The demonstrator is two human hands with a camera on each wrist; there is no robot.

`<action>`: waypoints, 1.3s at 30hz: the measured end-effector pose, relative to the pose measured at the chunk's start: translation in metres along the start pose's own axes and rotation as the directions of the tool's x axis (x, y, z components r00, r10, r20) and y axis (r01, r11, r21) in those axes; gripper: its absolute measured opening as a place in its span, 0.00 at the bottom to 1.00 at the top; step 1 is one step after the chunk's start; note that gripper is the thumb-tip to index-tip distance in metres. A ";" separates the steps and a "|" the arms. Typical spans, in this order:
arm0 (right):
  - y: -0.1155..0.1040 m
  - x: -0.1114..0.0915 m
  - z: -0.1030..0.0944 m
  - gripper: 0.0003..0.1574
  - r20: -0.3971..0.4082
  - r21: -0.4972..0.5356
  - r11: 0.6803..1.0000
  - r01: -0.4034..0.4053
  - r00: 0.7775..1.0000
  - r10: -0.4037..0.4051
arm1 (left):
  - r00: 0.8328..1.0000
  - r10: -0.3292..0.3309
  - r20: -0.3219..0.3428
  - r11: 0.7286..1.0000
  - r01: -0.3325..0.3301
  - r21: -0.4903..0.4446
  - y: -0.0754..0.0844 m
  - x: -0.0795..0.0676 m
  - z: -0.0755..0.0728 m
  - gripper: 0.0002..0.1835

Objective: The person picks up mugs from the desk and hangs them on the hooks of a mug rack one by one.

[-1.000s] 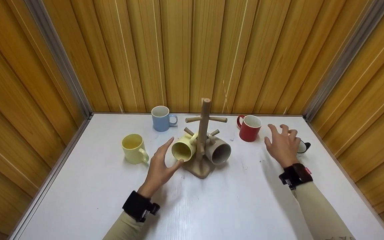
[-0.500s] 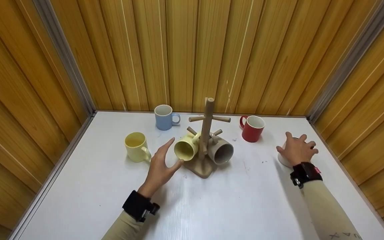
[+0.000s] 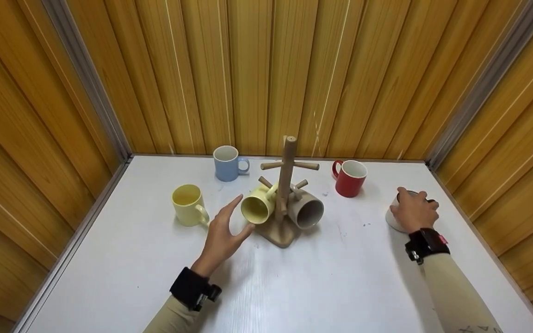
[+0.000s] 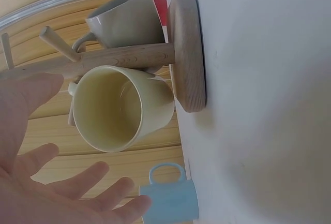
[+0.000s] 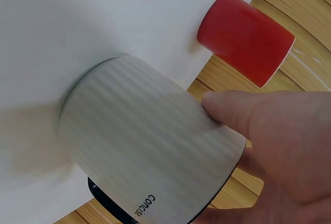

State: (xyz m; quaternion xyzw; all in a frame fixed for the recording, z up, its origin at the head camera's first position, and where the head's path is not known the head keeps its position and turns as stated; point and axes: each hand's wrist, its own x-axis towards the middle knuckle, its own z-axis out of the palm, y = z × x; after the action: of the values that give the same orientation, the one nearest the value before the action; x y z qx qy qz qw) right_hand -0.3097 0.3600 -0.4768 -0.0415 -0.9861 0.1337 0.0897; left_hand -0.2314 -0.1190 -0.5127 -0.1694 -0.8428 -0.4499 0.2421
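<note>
A person's right hand (image 3: 417, 210) grips the upper part of a white mug (image 5: 145, 136) at the right of a white table (image 3: 317, 286), thumb against the wall, fingers over the far rim and partly hidden. The mug's dark handle (image 5: 106, 200) sits clear of the thumb; whether the base rests fully on the table, the pictures do not tell.

At left, the left hand (image 3: 222, 236) stands wide, holding nothing, just beside a hung yellow mug (image 3: 256, 209) on the wooden rack (image 3: 286, 162), where a grey mug (image 3: 306, 210) also hangs. Beyond stand 3 more: a red mug (image 3: 350, 179) far right, a blue mug (image 3: 226, 164) far left and a second yellow mug (image 3: 188, 206) left.

The likely risks: a slip or tip, should the smooth wall slide under a high grip, or a knock to the 2 hung mugs, should the spread left hand drift far.
</note>
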 end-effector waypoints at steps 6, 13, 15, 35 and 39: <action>0.004 0.003 0.001 0.34 0.021 0.013 1.000 0.010 1.000 -0.010 | 1.000 -0.001 -0.004 1.000 0.001 0.001 -0.001 -0.001 0.000 0.40; 0.009 0.004 0.001 0.35 0.024 0.036 0.999 0.007 1.000 -0.008 | 1.000 -0.023 0.001 1.000 0.023 -0.001 0.000 -0.003 -0.001 0.40; 0.011 0.005 -0.001 0.36 0.034 0.039 0.999 0.007 0.999 -0.009 | 0.999 -0.033 0.005 0.999 0.033 -0.001 0.000 -0.003 -0.001 0.40; -0.006 -0.010 -0.022 0.34 -0.073 0.118 0.990 0.076 0.995 -0.068 | 0.996 -0.061 0.072 0.989 0.070 -0.126 0.003 -0.008 0.005 0.32; -0.022 -0.023 -0.030 0.31 -0.166 0.155 0.975 0.162 0.977 -0.136 | 0.992 -0.061 0.108 0.986 0.076 -0.145 0.005 -0.009 0.007 0.27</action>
State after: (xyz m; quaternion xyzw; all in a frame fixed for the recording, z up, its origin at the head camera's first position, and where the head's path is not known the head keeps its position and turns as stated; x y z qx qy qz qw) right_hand -0.2831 0.3439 -0.4466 0.0301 -0.9617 0.2056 0.1789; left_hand -0.2227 -0.1112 -0.5177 -0.1810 -0.8235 -0.5104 0.1693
